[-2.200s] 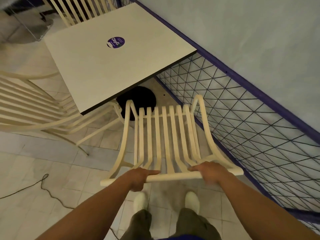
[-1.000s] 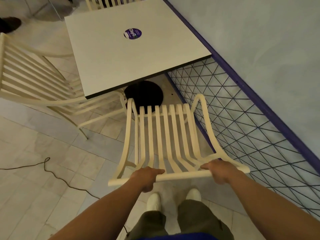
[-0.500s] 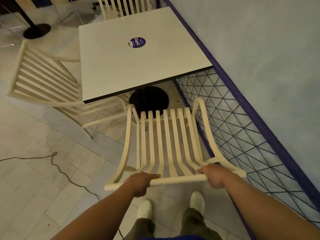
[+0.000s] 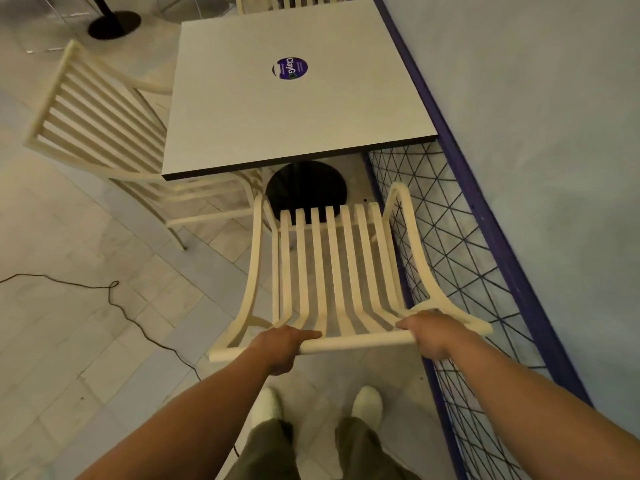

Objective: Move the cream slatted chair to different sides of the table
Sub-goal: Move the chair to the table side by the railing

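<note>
Cream slatted chair (image 4: 329,271), white table (image 4: 277,126) w/ purple sticker (image 4: 290,68).

Matt tabletop (image 4: 277,126) (smooth); tiled floor (image 4: 86,341)

White table (image 4: 259,126) on tiled floor (image 4: 86,341) bears a round purple sticker (image 4: 290,68).

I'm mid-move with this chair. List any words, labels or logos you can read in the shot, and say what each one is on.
"ClayG": large white letters on the round purple sticker on the table top. They are turned sideways, and the word may run on past the G, but I cannot tell.
Smaller lines on the same sticker: too small to read.
No other writing is visible.
</note>
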`<state>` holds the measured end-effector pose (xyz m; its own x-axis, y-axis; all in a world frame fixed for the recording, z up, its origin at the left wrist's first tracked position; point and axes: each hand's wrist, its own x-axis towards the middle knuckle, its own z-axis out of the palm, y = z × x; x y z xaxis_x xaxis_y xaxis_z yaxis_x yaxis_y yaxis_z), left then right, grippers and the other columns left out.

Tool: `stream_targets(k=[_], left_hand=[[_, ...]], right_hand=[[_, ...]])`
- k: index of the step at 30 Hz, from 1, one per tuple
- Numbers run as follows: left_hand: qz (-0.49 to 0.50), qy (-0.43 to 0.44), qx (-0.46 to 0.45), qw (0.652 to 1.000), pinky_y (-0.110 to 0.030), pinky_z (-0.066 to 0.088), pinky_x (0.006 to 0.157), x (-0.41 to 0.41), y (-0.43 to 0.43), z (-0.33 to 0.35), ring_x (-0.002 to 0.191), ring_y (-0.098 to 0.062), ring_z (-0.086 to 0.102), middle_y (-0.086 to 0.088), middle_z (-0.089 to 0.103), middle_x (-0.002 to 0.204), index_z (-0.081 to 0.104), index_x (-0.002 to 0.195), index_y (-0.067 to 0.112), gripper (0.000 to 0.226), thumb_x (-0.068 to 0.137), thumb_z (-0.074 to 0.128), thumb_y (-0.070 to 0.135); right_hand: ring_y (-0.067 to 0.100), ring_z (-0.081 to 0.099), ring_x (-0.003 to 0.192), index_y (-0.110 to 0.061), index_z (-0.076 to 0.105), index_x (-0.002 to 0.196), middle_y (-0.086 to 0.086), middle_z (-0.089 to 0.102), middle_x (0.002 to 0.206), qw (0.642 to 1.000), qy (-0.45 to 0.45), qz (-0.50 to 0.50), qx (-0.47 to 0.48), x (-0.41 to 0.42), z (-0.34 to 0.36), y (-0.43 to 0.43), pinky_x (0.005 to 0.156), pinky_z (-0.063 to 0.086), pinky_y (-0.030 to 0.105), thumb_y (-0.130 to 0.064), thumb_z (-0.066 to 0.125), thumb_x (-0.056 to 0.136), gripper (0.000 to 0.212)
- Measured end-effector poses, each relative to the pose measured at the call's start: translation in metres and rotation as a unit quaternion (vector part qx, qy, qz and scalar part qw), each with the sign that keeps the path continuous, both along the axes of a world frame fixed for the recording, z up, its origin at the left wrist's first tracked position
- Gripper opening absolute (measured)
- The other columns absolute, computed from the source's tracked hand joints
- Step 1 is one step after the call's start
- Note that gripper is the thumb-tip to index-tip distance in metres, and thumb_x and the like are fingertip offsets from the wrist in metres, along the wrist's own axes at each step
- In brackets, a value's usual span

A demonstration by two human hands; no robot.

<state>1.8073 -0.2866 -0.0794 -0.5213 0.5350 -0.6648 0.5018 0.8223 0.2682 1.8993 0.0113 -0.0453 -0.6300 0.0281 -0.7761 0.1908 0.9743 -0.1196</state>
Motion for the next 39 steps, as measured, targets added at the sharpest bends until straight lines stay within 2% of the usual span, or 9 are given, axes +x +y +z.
stream_targets(k=[8, 13, 18, 24, 27, 30, 33, 36, 39], left_hand=[[-0.016, -0.018, 0.012, 1.000, -0.038, 0.049, 0.098, -0.009, 0.019, -0.001, 0.114, -0.023, 0.058, -0.001, 0.055, 0.134, 0.033, 0.150, 0.048, 0.075, 0.095, 0.060, 0.005], [-0.034, -0.008, 0.014, 0.999, -0.042, 0.048, 0.101, -0.018, 0.023, -0.004, 0.118, -0.026, 0.057, -0.004, 0.055, 0.136, 0.031, 0.152, 0.045, 0.076, 0.094, 0.060, 0.005], [-0.040, 0.001, 0.009, 0.999, -0.045, 0.049, 0.103, -0.024, 0.028, -0.004, 0.120, -0.028, 0.056, -0.005, 0.054, 0.136, 0.032, 0.151, 0.045, 0.077, 0.093, 0.063, 0.004], [-0.028, -0.004, 0.008, 1.000, -0.042, 0.049, 0.103, -0.028, 0.036, -0.003, 0.119, -0.027, 0.057, -0.004, 0.055, 0.137, 0.033, 0.151, 0.045, 0.075, 0.094, 0.063, 0.005], [-0.007, -0.003, 0.001, 1.000, -0.042, 0.050, 0.101, -0.025, 0.040, 0.000, 0.118, -0.025, 0.057, -0.001, 0.055, 0.135, 0.033, 0.150, 0.049, 0.076, 0.094, 0.063, 0.007], [0.004, 0.012, -0.004, 1.000, -0.038, 0.051, 0.097, -0.025, 0.039, 0.000, 0.114, -0.021, 0.058, 0.004, 0.057, 0.134, 0.033, 0.146, 0.055, 0.072, 0.093, 0.063, 0.017], [0.010, -0.012, -0.009, 1.000, -0.035, 0.049, 0.097, -0.028, 0.037, 0.002, 0.113, -0.018, 0.057, 0.009, 0.056, 0.135, 0.032, 0.145, 0.058, 0.069, 0.089, 0.061, 0.030], [0.010, -0.003, -0.013, 1.000, -0.034, 0.049, 0.097, -0.026, 0.038, 0.001, 0.115, -0.019, 0.057, 0.009, 0.056, 0.137, 0.030, 0.146, 0.058, 0.074, 0.090, 0.064, 0.023], [0.002, 0.025, -0.022, 0.999, -0.035, 0.049, 0.097, -0.023, 0.041, -0.002, 0.117, -0.021, 0.058, 0.006, 0.055, 0.138, 0.031, 0.148, 0.055, 0.077, 0.092, 0.066, 0.013]], right_hand=[[0.024, 0.059, 0.113, -0.043, 0.039, 0.146, 0.003, 0.057, 0.133, 0.999, 0.020, 0.001, 0.042, -0.005, -0.003, 0.014, 0.090, 0.048, 0.035, -0.007, 0.056, 0.090, 0.069], [0.022, 0.058, 0.112, -0.048, 0.037, 0.146, 0.001, 0.055, 0.134, 0.998, 0.008, -0.035, 0.050, -0.012, -0.008, 0.017, 0.086, 0.047, 0.032, -0.008, 0.055, 0.091, 0.071], [0.021, 0.058, 0.110, -0.046, 0.037, 0.146, 0.001, 0.055, 0.134, 0.998, 0.000, -0.038, 0.044, -0.020, -0.007, 0.019, 0.090, 0.049, 0.032, -0.006, 0.055, 0.090, 0.071], [0.021, 0.059, 0.107, -0.043, 0.045, 0.142, -0.001, 0.060, 0.128, 0.999, 0.002, -0.026, 0.024, -0.028, -0.011, 0.032, 0.087, 0.051, 0.034, -0.008, 0.062, 0.084, 0.070], [0.020, 0.061, 0.105, -0.041, 0.041, 0.145, 0.000, 0.061, 0.128, 1.000, -0.003, -0.021, -0.003, -0.033, -0.007, 0.034, 0.084, 0.051, 0.032, -0.020, 0.062, 0.084, 0.068], [0.020, 0.060, 0.106, -0.046, 0.038, 0.145, -0.001, 0.060, 0.128, 1.000, 0.007, -0.001, -0.024, -0.031, -0.004, 0.035, 0.090, 0.051, 0.036, -0.035, 0.059, 0.085, 0.065], [0.021, 0.059, 0.109, -0.048, 0.036, 0.146, 0.000, 0.057, 0.131, 0.999, 0.010, 0.020, -0.037, -0.033, -0.004, 0.037, 0.093, 0.050, 0.037, -0.027, 0.058, 0.088, 0.066], [0.022, 0.058, 0.101, -0.054, 0.029, 0.147, 0.002, 0.057, 0.124, 0.998, 0.002, 0.049, -0.031, -0.036, -0.001, 0.036, 0.087, 0.051, 0.036, -0.013, 0.055, 0.089, 0.075], [0.022, 0.057, 0.098, -0.057, 0.025, 0.147, 0.002, 0.056, 0.117, 0.998, 0.005, 0.062, -0.030, -0.033, -0.001, 0.036, 0.082, 0.048, 0.035, -0.009, 0.054, 0.089, 0.080]])
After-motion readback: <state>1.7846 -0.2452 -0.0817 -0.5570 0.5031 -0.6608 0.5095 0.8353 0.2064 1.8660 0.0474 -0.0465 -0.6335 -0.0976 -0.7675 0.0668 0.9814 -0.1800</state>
